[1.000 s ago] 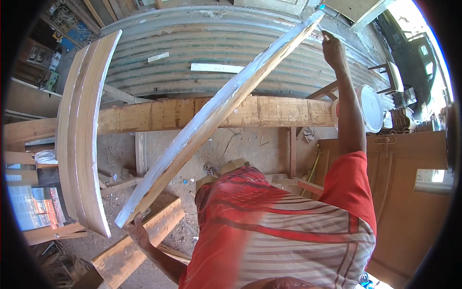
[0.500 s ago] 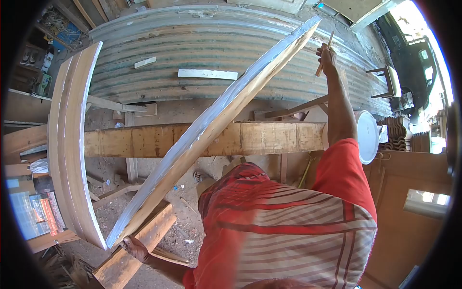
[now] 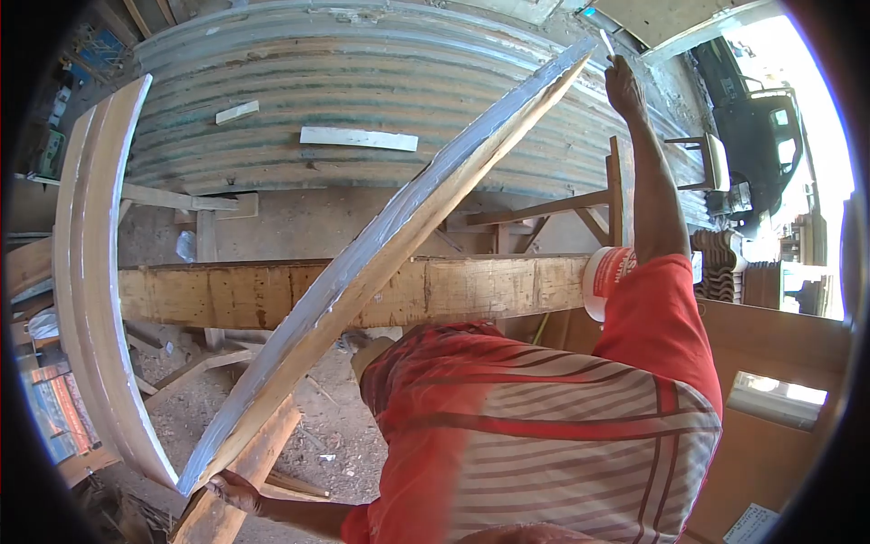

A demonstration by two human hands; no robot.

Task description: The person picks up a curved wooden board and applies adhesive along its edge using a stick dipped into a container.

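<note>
A long wooden plank (image 3: 390, 245) lies at a slant across the wooden beam (image 3: 489, 288). Its upper face is smeared with a wet-looking whitish-grey coat. My left hand (image 3: 234, 492) grips the plank's near end at the lower left, thumb over the edge. Out past the far end, my right hand (image 3: 623, 86) is closed round a slim stick-like tool (image 3: 606, 42), whose pale tip points up beside the plank; its exact kind does not show. To the left stands a curved wooden panel (image 3: 95, 272) with white lines along its edges, close to the plank's near end.
A white bucket with red lettering (image 3: 602, 283) stands at the beam's right end. Corrugated metal sheets (image 3: 272, 72) lie behind, bearing two pale strips, one of them a longer white strip (image 3: 358, 138). A chair (image 3: 711, 161) and a dark vehicle (image 3: 766, 136) are at the right.
My view has shifted, so the panel and plank sit farther left. My right hand has risen toward the plank's far end, and the tool's angle has changed. The left hand keeps its grip.
</note>
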